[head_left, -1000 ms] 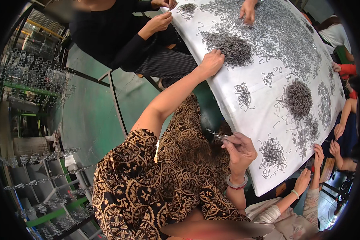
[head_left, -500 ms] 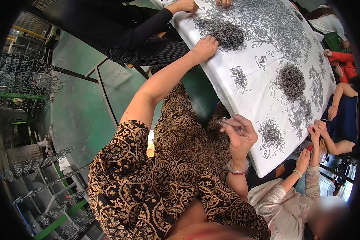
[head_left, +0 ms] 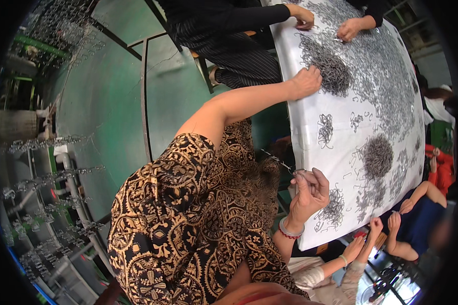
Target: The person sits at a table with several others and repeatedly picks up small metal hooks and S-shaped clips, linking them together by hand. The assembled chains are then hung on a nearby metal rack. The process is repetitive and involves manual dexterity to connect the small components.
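Between the thumb and fingers of my right hand (head_left: 310, 193), near the table's edge, is a short chain of linked metal hooks (head_left: 279, 160). It trails off to the left over my lap. My left hand (head_left: 306, 83) reaches out to the near side of a dark heap of small wire hooks (head_left: 333, 73). Its fingers are closed at the heap's edge, and what they pinch is hidden. Both hands are above the white-covered table (head_left: 310, 157), my right one just past its rim.
More hooks lie in a second dark heap (head_left: 378, 156), a small cluster (head_left: 325, 129) and a broad spread (head_left: 381, 71). Co-workers' hands (head_left: 349, 29) work around the table. Racks hung with metal pieces (head_left: 46, 178) stand at the left, near a dark metal frame (head_left: 145, 96).
The view has swung, shifting the table right and down. The chain at my right hand now shows stretched out to the left. Another co-worker's hand now reaches over the far hooks.
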`<move>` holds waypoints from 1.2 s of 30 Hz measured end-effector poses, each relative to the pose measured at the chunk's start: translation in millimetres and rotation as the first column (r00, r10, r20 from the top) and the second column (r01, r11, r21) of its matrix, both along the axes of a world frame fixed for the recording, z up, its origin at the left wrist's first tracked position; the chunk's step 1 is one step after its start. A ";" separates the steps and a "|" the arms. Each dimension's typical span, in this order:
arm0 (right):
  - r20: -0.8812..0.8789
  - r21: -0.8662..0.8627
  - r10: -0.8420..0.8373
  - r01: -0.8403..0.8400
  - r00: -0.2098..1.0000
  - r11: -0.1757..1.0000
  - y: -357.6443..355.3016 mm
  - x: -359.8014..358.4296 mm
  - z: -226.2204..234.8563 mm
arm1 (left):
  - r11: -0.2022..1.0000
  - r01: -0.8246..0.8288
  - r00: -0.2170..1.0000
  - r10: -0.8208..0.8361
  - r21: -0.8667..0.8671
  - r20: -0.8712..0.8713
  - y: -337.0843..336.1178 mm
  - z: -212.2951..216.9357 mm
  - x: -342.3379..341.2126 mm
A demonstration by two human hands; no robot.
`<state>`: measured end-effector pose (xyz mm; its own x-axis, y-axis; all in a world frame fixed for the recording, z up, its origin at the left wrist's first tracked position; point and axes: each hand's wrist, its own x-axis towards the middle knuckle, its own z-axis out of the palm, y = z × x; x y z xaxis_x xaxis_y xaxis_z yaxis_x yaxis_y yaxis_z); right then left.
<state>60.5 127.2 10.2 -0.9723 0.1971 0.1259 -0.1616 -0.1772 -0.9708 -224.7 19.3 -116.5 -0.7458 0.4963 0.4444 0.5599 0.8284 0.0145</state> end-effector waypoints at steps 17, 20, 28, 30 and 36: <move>0.012 0.054 -0.061 0.060 0.998 0.997 5.9 5.3 0.1 | 0.809 -0.170 0.919 -0.076 0.563 0.388 -7.4 -3.7 1.3; 0.009 0.044 -0.060 0.059 0.998 0.997 4.9 7.7 1.2 | 0.704 -0.201 0.950 -0.028 0.681 0.310 -18.3 7.1 -2.8; 0.016 -0.003 -0.061 0.061 0.998 0.998 9.0 8.7 -4.7 | 0.946 0.017 0.953 -0.113 0.323 0.281 -5.0 4.3 9.0; 0.023 0.004 -0.064 0.063 0.998 0.998 10.2 8.6 -4.8 | 0.970 0.018 0.966 -0.079 0.241 0.248 2.3 1.2 11.9; 0.017 -0.004 -0.091 0.091 0.996 0.996 17.1 7.2 -2.9 | 0.991 0.090 0.955 -0.114 0.096 0.273 7.7 9.7 -0.7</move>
<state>67.6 144.3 7.3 -0.9522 0.2854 0.1090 -0.1614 -0.1672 -0.9726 -225.4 27.0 -106.7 -0.7927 0.5468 0.2694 0.6057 0.7566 0.2465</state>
